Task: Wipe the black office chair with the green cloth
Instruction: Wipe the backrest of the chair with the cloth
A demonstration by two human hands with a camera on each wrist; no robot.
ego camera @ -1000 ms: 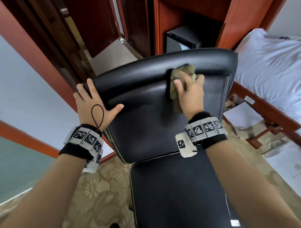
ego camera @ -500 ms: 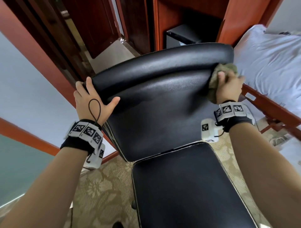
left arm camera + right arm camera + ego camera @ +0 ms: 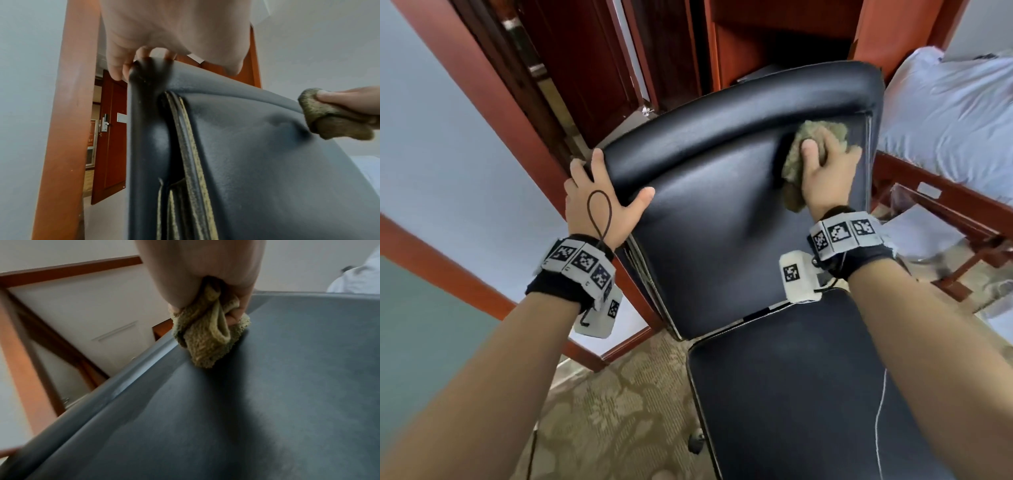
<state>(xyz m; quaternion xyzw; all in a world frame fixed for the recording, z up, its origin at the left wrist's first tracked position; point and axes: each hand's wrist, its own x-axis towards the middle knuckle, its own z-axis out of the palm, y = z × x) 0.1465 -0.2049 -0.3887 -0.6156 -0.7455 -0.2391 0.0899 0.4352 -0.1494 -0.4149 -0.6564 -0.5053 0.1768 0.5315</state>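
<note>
Wiping black office chair [image 3: 722, 212] backrest

Right hand [image 3: 825, 178] bunching green cloth [image 3: 796, 164] against upper right; left hand [image 3: 599, 202] clasping top left corner.

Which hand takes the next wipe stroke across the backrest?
Right. The right hand grips the green cloth, pressed on the backrest near its right edge. The left hand holds the chair's top-left corner, steadying it, and has no cloth.
</note>
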